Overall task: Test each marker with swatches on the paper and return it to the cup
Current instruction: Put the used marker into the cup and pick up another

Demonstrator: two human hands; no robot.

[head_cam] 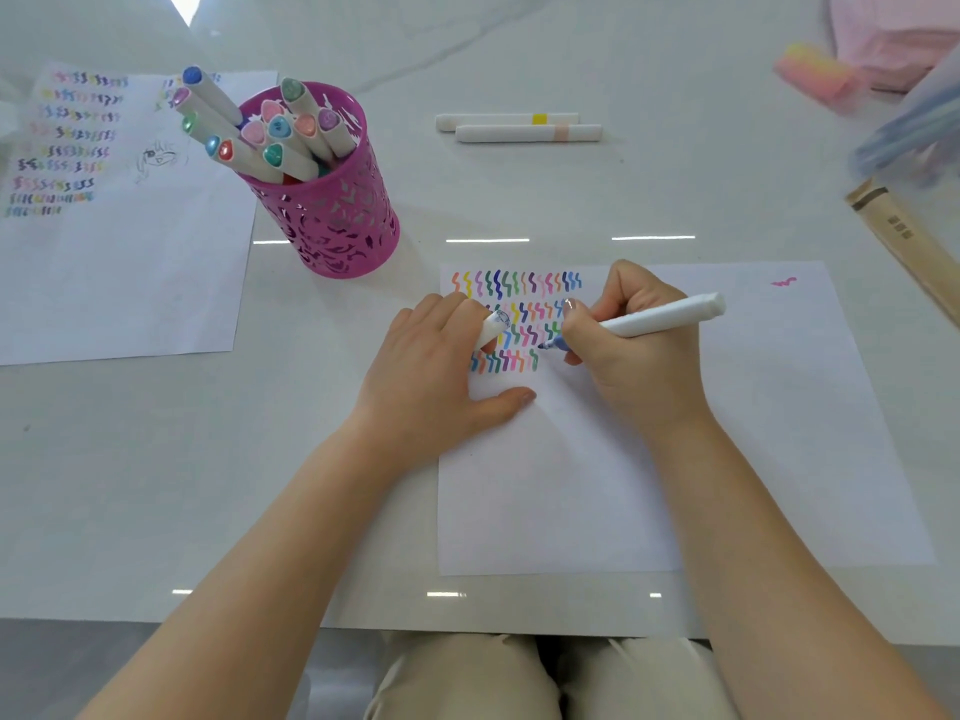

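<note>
A white sheet of paper (727,433) lies in front of me with several rows of coloured squiggle swatches (519,314) at its top left. My right hand (628,350) grips a white marker (660,317) whose blue tip touches the paper at the end of the lowest swatch rows. My left hand (441,366) rests flat on the paper's left edge, fingers curled around the marker's white cap (493,324). A pink perforated cup (332,200) stands at the upper left, holding several white markers with coloured ends.
A second swatch-covered sheet (119,210) lies left of the cup. Two white markers (519,127) lie side by side on the table beyond the paper. A wooden box (904,246) and blurred pink and blue items sit at the right edge.
</note>
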